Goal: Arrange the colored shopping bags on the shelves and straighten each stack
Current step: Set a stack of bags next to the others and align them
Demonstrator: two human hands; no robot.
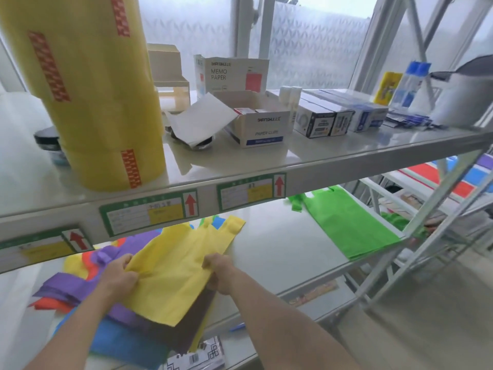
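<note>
Tape rolls (90, 84), memo-paper box (234, 74)

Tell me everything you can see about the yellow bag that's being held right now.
The yellow bag is a flat, vest-style shopping bag of matte, non-woven-looking fabric. Its handle loops point away from the person toward the back of the lower shelf. It lies tilted on top of the mixed pile of bags, over purple and dark brown ones. The left hand pinches its left edge, bunching the fabric, and the right hand grips its right edge.
</note>
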